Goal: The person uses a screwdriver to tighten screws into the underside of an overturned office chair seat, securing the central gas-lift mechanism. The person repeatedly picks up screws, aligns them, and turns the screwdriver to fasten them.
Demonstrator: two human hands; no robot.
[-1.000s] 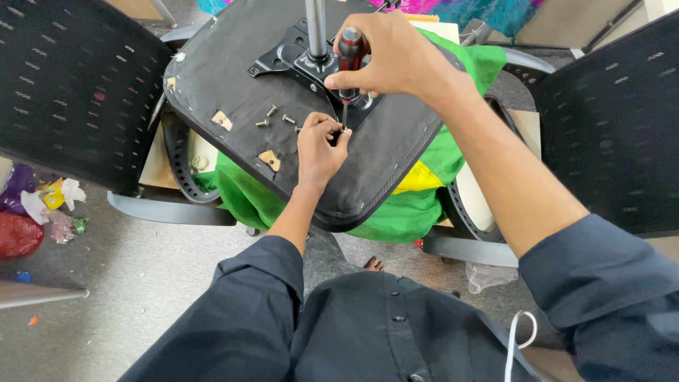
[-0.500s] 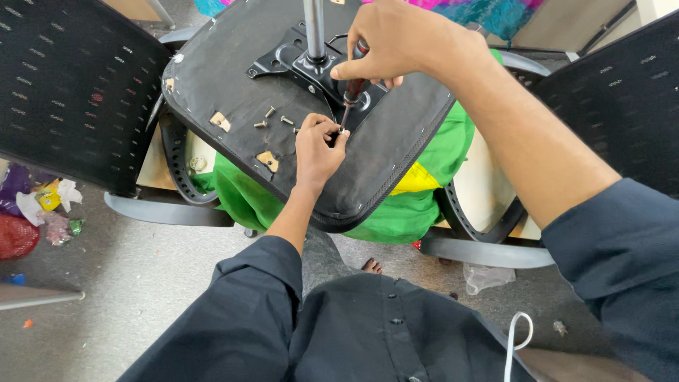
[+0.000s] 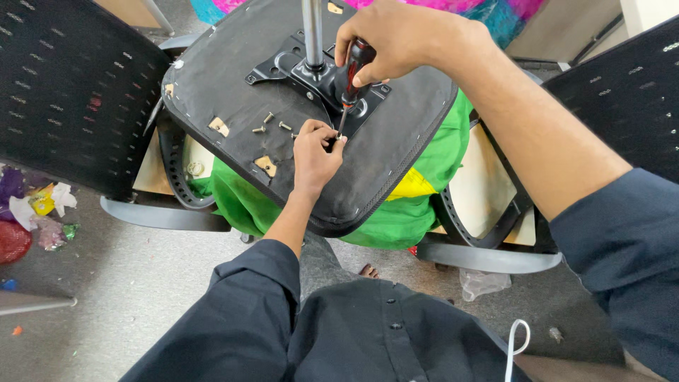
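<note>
Screwdriver stands tilted, handle up, gripped in the right hand above the metal bracket at the upturned seat's middle. Its tip meets the left hand, pinching a small screw just below, nearer the seat's front edge.

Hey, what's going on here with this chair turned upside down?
A person is working on the underside of an upturned office chair seat. The right hand grips a screwdriver with a red and black handle, its tip set down by the black metal mounting plate. The left hand pinches at the tip, apparently steadying a screw. A few loose screws lie on the seat nearby. The seat rests on green cloth.
</note>
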